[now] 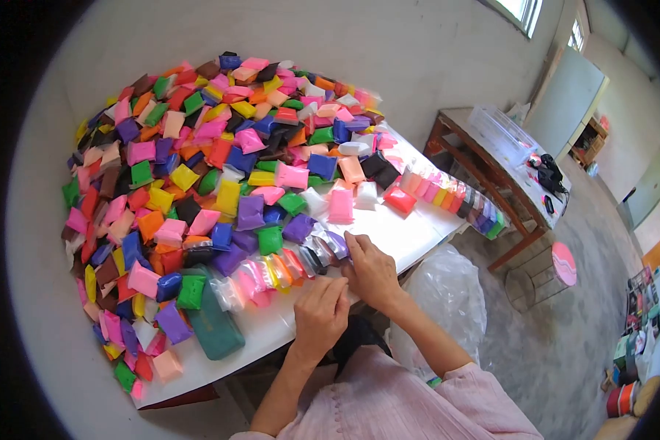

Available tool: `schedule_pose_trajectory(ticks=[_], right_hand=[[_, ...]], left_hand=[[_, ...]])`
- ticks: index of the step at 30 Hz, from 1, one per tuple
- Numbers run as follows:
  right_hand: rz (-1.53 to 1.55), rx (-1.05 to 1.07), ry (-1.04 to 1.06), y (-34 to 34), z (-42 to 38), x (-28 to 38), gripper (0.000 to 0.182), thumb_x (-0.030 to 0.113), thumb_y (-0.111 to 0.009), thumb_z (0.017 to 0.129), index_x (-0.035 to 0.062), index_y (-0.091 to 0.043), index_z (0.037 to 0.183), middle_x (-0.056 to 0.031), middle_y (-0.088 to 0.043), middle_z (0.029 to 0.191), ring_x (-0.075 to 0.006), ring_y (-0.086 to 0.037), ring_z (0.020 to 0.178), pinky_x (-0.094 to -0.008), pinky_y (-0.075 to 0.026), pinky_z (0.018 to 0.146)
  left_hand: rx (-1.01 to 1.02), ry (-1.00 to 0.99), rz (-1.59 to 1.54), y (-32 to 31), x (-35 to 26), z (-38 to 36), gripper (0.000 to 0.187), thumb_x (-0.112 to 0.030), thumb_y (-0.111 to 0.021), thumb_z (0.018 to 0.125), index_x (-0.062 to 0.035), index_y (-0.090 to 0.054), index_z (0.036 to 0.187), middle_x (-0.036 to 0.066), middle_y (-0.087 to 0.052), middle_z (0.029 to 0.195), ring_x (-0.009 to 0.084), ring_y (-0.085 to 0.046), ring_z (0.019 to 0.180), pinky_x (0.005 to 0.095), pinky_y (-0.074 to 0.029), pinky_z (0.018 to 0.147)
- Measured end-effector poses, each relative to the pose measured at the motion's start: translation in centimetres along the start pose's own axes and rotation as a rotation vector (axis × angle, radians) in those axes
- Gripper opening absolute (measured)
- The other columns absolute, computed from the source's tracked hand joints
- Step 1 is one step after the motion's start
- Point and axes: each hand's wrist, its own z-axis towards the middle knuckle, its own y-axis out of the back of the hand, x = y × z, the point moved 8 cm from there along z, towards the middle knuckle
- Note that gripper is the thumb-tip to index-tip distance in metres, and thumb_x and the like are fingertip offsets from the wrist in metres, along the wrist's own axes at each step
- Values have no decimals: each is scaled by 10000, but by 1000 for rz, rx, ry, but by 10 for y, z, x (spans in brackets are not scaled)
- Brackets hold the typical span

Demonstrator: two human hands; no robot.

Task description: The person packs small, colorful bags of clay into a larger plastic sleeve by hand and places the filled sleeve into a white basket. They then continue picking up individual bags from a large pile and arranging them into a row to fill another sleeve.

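Note:
My right hand is at the near end of a row of small clear-wrapped coloured packets, its fingers closed on a purple packet there. Just left of it and nearer my body, my left hand is curled closed beside the row. Whether anything is inside its fingers is hidden. The row's packets stand on edge, pressed side by side, running from white and pink through yellow, orange and red to black and purple. A dark green flat case lies left of the row, partly under the packets.
A large heap of mixed coloured packets covers much of the white table. A second lined-up row extends to the table's right edge. A clear plastic bag hangs beside the table. Beyond are a wooden table and a pink-topped stool.

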Motion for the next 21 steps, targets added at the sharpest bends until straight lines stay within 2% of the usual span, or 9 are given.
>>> schedule_pose_trajectory(ticks=[5, 9, 12, 14, 18, 21], right_hand=[[14, -4, -21, 3, -1, -2, 592, 51, -619, 761, -19, -485, 1334, -175, -580, 1100, -344, -641, 937, -430, -541, 747], [93, -31, -1, 8, -4, -7, 617, -6, -575, 749, -5, -476, 1358, -191, -584, 1131, -371, -636, 934, -442, -533, 777], [142, -67, 34, 11, -6, -12, 587, -29, -566, 758, -3, -501, 1341, -185, -602, 1148, -326, -649, 859, -398, -534, 742], [279, -58, 3, 15, -5, -17, 539, -42, -574, 768, -7, -531, 1304, -177, -615, 1143, -279, -642, 790, -358, -523, 699], [356, -97, -6, 28, 12, -38, 445, -54, -598, 784, -17, -581, 1228, -162, -630, 1130, -199, -608, 672, -298, -489, 627], [165, -187, 73, 39, 55, -43, 385, 11, -655, 811, -10, -595, 1191, -151, -626, 1121, -232, -632, 667, -345, -508, 644]], left_hand=[[112, 20, 9, -11, 4, -5, 138, -21, -631, 835, -4, -621, 971, 129, -586, 837, 316, -622, 771, 412, -504, 663], [72, 17, -5, -10, 5, -6, 131, 11, -638, 820, -9, -632, 950, 135, -603, 832, 340, -611, 733, 421, -489, 645], [87, -1, 7, -11, 3, -6, 123, 3, -634, 824, -13, -614, 944, 131, -581, 824, 330, -606, 746, 420, -490, 660], [101, 1, 17, -11, 2, -5, 108, -15, -627, 827, -18, -590, 928, 125, -537, 801, 317, -597, 758, 423, -496, 679], [99, 27, -9, -11, 5, -6, 118, 6, -634, 823, -11, -618, 939, 135, -592, 825, 340, -604, 740, 421, -484, 653], [96, 31, -7, -12, 6, -5, 123, 3, -634, 819, -11, -617, 940, 134, -591, 825, 337, -605, 742, 422, -485, 653]])
